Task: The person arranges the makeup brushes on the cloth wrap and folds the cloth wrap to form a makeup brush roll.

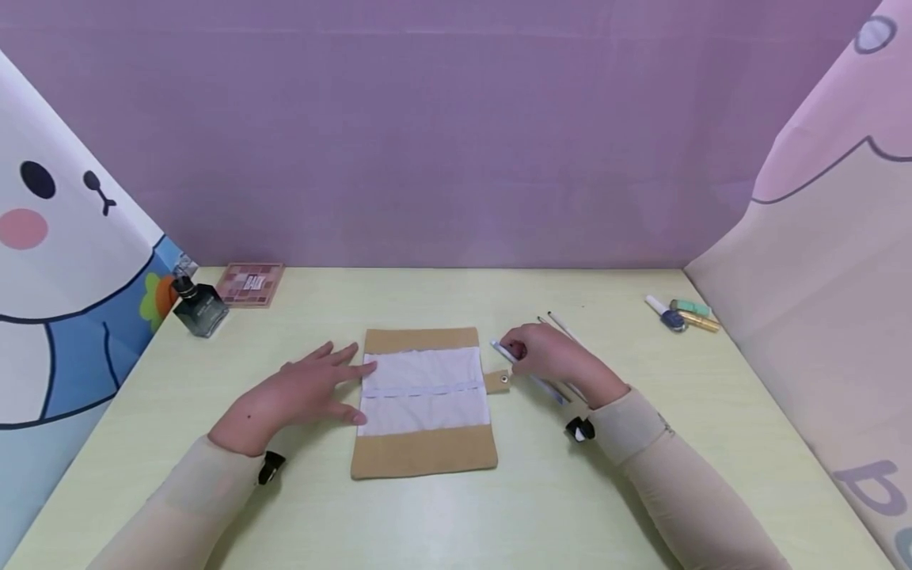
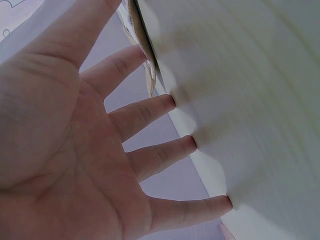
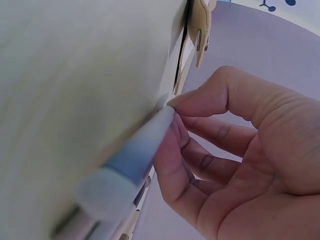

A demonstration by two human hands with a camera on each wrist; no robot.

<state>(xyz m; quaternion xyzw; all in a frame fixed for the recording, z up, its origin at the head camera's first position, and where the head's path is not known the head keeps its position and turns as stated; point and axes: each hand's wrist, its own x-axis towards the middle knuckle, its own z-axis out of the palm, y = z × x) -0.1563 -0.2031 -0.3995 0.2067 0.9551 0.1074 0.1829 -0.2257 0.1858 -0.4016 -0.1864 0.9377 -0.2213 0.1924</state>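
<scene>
Right hand (image 1: pixel 549 352) pinches a blue-and-white brush (image 3: pixel 145 140) by its handle end, thumb against forefinger; brush lies at the right of the open tan pouch (image 1: pixel 423 455), near its snap tab (image 1: pixel 499 381), with other brushes (image 1: pixel 561 324) close by. Whether it is off the table (image 1: pixel 427 522) I cannot tell. Left hand (image 1: pixel 309 392) grasps nothing: fingers spread, thumb and forefinger at pouch's left edge. Step in hand, I judge: picking up this brush. Next move calls for a steady pinch and a lift clear of its neighbours, pouch kept flat.
</scene>
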